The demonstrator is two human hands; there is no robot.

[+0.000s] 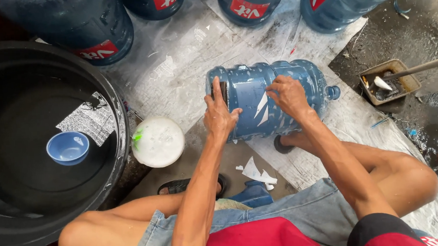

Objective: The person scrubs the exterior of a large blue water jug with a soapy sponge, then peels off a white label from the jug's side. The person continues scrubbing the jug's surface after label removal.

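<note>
The head view looks down at a person who sits low on the floor with bent knees. A big blue water jug (270, 98) lies on its side on a grey sheet (184, 54) right in front of them. Its small neck points to the right.

The left hand (219, 113) rests on the left end of the jug. It grips a small dark tool (222, 91) pressed flat on the jug. The right hand (288, 94) lies on top of the jug, near the middle. Its fingers pinch at a torn white label (263, 109) stuck on the jug's side. I cannot tell how tight the pinch is.

White paper scraps (256, 173) lie on the floor between the knees. A round white lid (158, 141) sits just left of the jug.

On the far left is a big black tub (114, 101) with water in it. A little blue bowl (68, 147) floats there.

More blue jugs (91, 24) stand along the top. On the right, a small brown tray (390, 81) sits on the wet ground, well apart from the hands.
</note>
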